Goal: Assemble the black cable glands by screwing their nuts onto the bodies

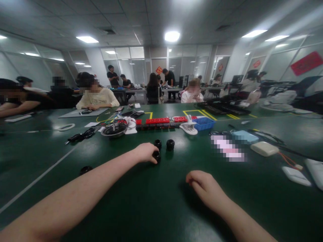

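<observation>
My left hand (146,153) reaches out over the green table, thumb and fingers closed around a small black cylindrical piece (156,156); the fingers cover part of it. Just beyond it stands a second black piece (157,144), and a third black piece (170,144) with a ridged outside is to the right, apart from the hand. Another black piece (86,169) lies at the left, partly behind my left forearm. My right hand (204,185) hovers low over the table at the right, fingers curled inward, with nothing visible in them.
Beyond the pieces stand a metal bowl (113,131), a row of red blocks (157,121), white clamps (189,126) and a blue basket (204,123). A black cable (82,134) lies left; a cream case (264,148) and a pale blue item (244,137) lie right. People sit across the table.
</observation>
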Action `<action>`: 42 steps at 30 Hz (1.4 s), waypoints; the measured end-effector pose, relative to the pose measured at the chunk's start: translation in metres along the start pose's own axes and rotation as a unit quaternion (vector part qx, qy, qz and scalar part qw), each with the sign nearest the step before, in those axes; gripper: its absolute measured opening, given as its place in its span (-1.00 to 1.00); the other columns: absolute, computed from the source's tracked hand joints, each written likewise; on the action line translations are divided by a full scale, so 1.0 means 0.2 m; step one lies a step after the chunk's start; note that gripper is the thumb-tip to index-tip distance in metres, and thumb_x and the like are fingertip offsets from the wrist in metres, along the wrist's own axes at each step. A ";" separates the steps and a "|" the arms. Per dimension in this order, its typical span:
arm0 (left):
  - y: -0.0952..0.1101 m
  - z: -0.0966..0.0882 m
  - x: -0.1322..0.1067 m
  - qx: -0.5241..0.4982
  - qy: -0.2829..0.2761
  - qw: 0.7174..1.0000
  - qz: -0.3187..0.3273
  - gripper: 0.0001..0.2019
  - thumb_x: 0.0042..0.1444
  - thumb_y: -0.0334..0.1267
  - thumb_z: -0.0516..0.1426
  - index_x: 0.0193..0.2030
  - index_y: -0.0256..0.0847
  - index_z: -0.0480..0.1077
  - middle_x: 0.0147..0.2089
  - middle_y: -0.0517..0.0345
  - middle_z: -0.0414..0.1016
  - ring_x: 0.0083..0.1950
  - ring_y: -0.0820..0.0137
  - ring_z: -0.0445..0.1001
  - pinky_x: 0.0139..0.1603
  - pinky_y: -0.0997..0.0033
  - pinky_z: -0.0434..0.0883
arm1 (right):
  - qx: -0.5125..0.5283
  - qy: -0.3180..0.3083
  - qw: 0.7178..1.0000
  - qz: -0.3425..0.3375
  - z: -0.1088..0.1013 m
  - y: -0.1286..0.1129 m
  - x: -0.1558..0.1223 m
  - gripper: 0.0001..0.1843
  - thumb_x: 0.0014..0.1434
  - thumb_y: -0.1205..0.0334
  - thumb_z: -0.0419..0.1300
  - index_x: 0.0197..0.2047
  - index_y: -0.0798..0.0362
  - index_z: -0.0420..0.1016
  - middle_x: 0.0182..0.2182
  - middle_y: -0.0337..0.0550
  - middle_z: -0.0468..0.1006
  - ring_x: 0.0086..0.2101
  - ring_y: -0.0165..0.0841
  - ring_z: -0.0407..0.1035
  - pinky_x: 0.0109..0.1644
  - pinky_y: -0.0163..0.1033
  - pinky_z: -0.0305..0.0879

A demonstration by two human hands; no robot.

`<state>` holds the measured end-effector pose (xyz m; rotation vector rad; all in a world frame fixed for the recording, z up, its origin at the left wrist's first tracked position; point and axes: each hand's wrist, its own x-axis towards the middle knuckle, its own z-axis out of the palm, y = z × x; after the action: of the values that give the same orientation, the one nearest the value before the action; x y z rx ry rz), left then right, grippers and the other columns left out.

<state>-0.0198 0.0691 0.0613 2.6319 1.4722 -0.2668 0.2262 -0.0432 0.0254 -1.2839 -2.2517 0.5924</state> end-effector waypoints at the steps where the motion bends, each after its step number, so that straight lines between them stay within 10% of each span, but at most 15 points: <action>1: 0.01 0.00 0.01 0.000 0.001 1.000 0.005 -0.51 -0.13 -0.04 0.23 -0.02 -0.12 0.35 -0.10 0.08 0.46 -0.14 0.26 0.43 -0.24 0.47 0.33 | 0.000 -0.001 1.000 0.001 0.00 0.00 0.00 -0.78 0.00 0.46 -0.08 -0.42 0.08 0.36 -0.44 -0.19 0.43 -0.36 -0.36 0.31 -0.27 -0.27 0.19; 30: 0.13 -0.03 -0.06 0.051 0.043 0.992 -0.111 -0.38 -0.05 0.26 0.03 -0.05 -0.23 0.37 -0.21 -0.10 0.48 -0.24 0.12 0.46 -0.33 0.33 0.37 | -0.001 -0.010 1.000 0.008 -0.01 0.00 0.00 -0.76 0.02 0.47 -0.07 -0.40 0.07 0.38 -0.41 -0.19 0.45 -0.33 -0.37 0.32 -0.23 -0.29 0.19; 36: 0.01 -0.14 -0.22 0.012 0.059 0.987 -0.147 -0.33 -0.01 0.29 -0.06 0.06 -0.19 0.30 -0.10 -0.02 0.45 -0.13 0.17 0.42 -0.30 0.41 0.32 | 0.000 -0.021 1.000 0.014 -0.03 -0.02 -0.01 -0.77 0.04 0.44 -0.08 -0.39 0.07 0.38 -0.41 -0.18 0.45 -0.34 -0.36 0.32 -0.25 -0.28 0.20; 42: -0.34 -0.13 -0.60 -0.028 0.025 0.960 -0.277 -0.40 0.05 0.14 -0.01 0.11 -0.26 0.23 -0.13 0.00 0.47 -0.18 0.22 0.43 -0.27 0.46 0.30 | -0.002 -0.017 1.000 0.007 -0.04 -0.02 -0.02 -0.77 0.06 0.41 -0.09 -0.37 0.07 0.38 -0.40 -0.17 0.44 -0.34 -0.35 0.33 -0.25 -0.26 0.22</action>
<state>-0.1374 0.0103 0.1099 2.1384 2.1737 -0.1991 0.2299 -0.0476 0.0345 -1.3023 -2.2744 0.6208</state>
